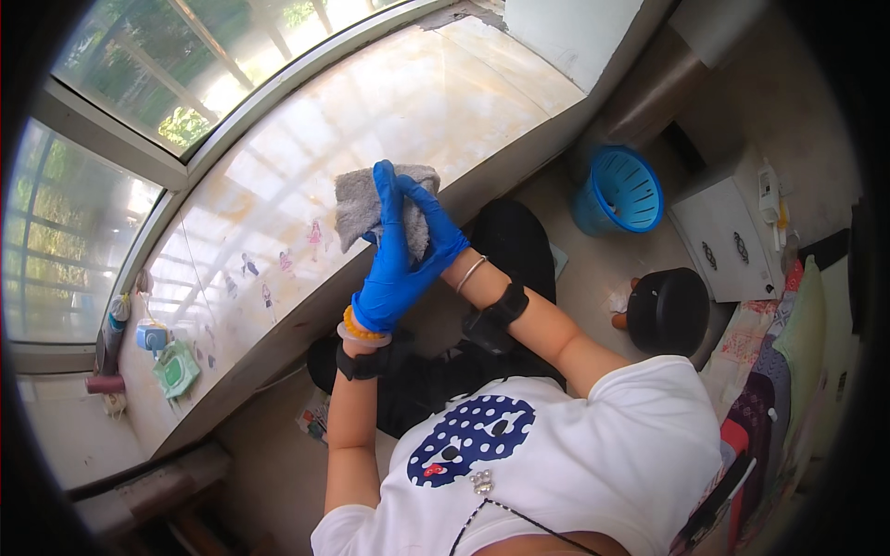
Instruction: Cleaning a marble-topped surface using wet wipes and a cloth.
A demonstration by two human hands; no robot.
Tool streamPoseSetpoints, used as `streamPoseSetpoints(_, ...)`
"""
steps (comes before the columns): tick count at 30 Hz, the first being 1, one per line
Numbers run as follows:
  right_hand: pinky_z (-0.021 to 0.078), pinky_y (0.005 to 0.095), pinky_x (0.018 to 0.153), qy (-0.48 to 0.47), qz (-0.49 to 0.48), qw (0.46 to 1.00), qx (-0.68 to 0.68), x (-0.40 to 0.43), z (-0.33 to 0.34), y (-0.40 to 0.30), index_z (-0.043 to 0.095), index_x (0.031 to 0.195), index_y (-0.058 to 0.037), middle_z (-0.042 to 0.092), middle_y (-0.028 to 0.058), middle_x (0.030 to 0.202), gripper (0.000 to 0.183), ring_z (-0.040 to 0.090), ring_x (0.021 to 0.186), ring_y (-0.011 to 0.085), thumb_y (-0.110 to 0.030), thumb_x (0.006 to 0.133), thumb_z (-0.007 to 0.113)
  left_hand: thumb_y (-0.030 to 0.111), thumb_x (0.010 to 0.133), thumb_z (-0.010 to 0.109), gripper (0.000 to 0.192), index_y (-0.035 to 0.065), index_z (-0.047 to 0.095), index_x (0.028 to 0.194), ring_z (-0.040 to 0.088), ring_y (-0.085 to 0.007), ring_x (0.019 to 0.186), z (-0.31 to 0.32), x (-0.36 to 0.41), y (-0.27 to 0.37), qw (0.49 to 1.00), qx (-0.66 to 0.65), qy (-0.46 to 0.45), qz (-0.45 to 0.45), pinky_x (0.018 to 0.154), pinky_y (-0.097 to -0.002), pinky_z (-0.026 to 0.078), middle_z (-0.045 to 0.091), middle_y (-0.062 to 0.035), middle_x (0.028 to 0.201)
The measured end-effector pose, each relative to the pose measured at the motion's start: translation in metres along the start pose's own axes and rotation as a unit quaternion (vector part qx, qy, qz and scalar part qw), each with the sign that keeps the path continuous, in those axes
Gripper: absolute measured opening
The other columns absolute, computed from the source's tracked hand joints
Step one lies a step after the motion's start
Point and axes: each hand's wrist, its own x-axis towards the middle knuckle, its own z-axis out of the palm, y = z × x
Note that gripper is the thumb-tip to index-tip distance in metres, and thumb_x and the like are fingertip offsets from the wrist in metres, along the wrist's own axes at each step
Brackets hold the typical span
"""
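Note:
A folded grey terry cloth [358,201] is held between my two hands above the front edge of the marbled tile windowsill [445,90]. My left hand [393,267], in a blue rubber glove, presses on the cloth with its fingers pointing towards the window. From the other side my right hand [441,233], gloved alike, grips the cloth, and the two hands meet near the wrists. Part of the cloth and some fingers are hidden behind the gloves. Small printed figure stickers [285,260] are on the sill left of the cloth.
A green wipes pack [177,368] and a small blue box [151,337] stand at the sill's left end. Along the back runs the window frame [208,156]. To the right are a blue plastic basket [617,191], a black stool [669,311] and a white cabinet [726,236].

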Motion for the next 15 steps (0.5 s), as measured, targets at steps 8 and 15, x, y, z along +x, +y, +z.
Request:
streamPoseSetpoints(8,0.0138,0.0548,0.097,-0.192,-0.158,0.321,-0.914,0.078,-0.016,0.08,0.031,0.13,-0.0191,0.022,0.0185,0.135,0.061,0.021,0.122,0.041,-0.044,0.077,0.048,0.016,0.087,0.039,0.048,0.0009,0.024,0.131,0.024,-0.0267,0.125,-0.095,-0.104,-0.091,0.872,0.259,0.384,-0.162,0.101,-0.037,0.018,0.027,-0.0141,0.135)
streamPoseSetpoints(15,0.0055,0.0527,0.1,-0.09,-0.165,0.308,-0.933,0.161,-0.041,0.037,0.031,0.13,-0.0259,0.019,0.0117,0.138,0.062,0.013,0.127,0.0368,-0.057,0.077,0.038,0.035,0.087,0.035,0.051,0.0132,0.025,0.132,0.025,-0.0379,0.122,-0.111,-0.109,-0.135,0.654,0.584,0.308,-0.37,0.095,-0.0533,0.022,0.022,-0.0155,0.136)
